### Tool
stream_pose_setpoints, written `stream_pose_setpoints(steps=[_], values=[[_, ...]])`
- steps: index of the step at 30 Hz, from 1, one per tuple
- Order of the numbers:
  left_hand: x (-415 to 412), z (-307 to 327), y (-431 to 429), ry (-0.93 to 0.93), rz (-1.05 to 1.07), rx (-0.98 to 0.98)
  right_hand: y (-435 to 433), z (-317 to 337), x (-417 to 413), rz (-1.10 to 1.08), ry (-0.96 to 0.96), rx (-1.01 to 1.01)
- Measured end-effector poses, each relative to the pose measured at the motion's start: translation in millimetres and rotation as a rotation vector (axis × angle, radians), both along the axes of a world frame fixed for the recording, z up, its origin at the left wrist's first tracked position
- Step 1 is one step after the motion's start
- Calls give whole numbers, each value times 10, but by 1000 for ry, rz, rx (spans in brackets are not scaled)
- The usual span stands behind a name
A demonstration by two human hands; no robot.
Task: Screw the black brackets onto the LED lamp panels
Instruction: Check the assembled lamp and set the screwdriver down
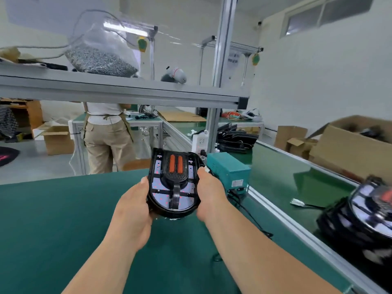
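I hold one LED lamp panel upright above the green table, its inner face toward me. It has a black rim, a white board with red dots, two orange strips near the top and a black bracket down its middle. My left hand grips its left edge with the thumb on the rim. My right hand grips the right edge. A stack of similar lamp panels lies at the right, blurred.
A teal power box with a black cable stands just behind my right hand. A metal shelf overhead carries a clear bag of screws. Cardboard boxes sit at the right; a person stands at the back.
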State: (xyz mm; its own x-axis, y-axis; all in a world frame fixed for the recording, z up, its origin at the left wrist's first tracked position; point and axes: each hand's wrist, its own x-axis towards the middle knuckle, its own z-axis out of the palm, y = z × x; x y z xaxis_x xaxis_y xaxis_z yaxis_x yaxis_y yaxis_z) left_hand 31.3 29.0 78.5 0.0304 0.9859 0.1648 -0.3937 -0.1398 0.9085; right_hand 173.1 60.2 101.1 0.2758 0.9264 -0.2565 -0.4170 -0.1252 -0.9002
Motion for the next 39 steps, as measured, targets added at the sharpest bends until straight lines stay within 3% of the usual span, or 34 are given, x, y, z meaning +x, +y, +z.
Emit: stream_pose_setpoints(steps=[10,15,24,28,39], values=[[1652,231,-213,28,-359,-81,-762,132,1661,-406,-29,-13],[2509,279,-451,46,-518,-61,-1302,237,2427,-579,67,15],[3801,548,-1257,-14,-849,1,-2544,326,3554,-811,-113,86],[4155,615,-1653,2,-926,79,-2993,365,3804,-904,-97,123],[4765,407,-2393,394,-1149,77,-4009,-62,4141,-1157,-21,103]])
